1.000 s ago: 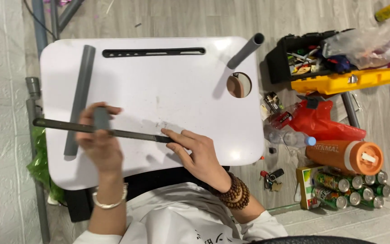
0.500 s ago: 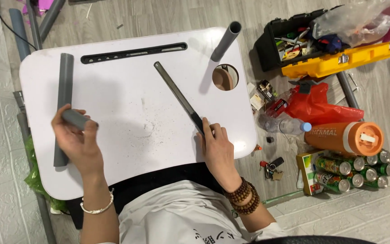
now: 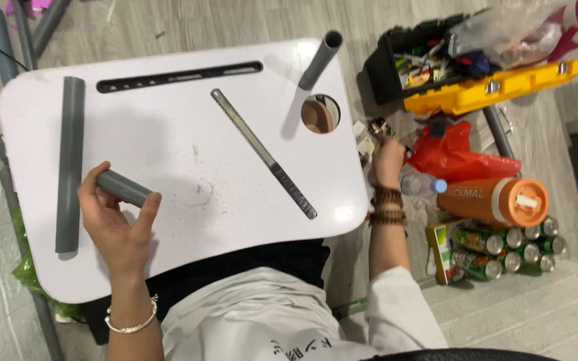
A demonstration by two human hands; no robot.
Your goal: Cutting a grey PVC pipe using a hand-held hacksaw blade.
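My left hand (image 3: 112,224) gripping a short grey pipe piece (image 3: 123,188) over the white table (image 3: 168,147), long grey pipe (image 3: 69,164) just beside it, metal file (image 3: 263,152) lying mid-table — my right hand (image 3: 388,160) off the table's edge among floor clutter, its grip unclear.
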